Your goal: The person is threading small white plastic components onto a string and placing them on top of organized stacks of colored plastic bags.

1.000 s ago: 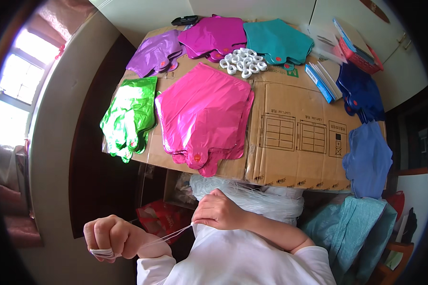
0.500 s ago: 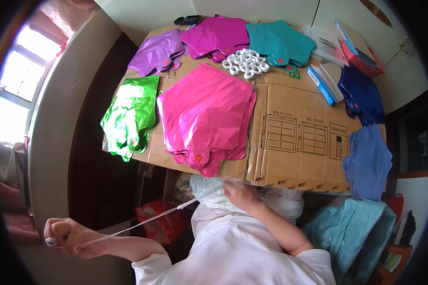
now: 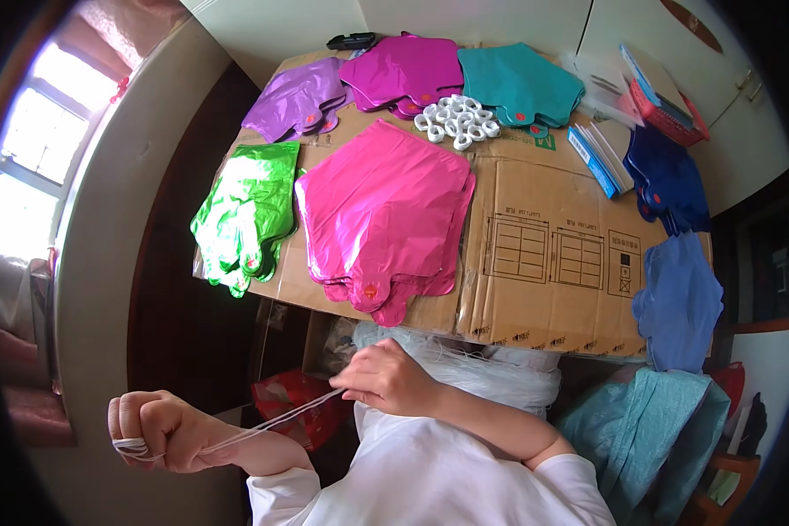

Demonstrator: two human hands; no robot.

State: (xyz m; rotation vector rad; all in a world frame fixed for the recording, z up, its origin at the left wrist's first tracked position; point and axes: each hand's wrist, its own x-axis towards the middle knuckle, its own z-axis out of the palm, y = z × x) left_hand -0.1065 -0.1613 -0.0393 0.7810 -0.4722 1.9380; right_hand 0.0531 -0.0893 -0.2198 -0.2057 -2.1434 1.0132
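Note:
My left hand (image 3: 162, 430) is closed in a fist at the lower left, with white string (image 3: 276, 422) looped round its fingers. Two or more strands run from it, nearly taut, up to my right hand (image 3: 386, 377), whose fingers are pinched on them in front of my chest. Behind my right hand, just below the cardboard's front edge, lies a loose bundle of white string (image 3: 500, 379). Above it on the cardboard is a stack of flat pink foil balloons (image 3: 386, 210), untouched by either hand.
Flat cardboard (image 3: 543, 184) covers the table. On it lie green (image 3: 247, 202), purple (image 3: 294, 96), magenta (image 3: 403, 72), teal (image 3: 522, 83) and dark blue foil stacks (image 3: 671, 180), plus several small white rings (image 3: 456, 118). Teal sheeting (image 3: 627, 430) hangs at right; a red bag (image 3: 294, 394) is below.
My right hand has come away from the string bundle, moving left and lower along the strands. The left fist has shifted slightly right and up, so the stretch between the hands is shorter.

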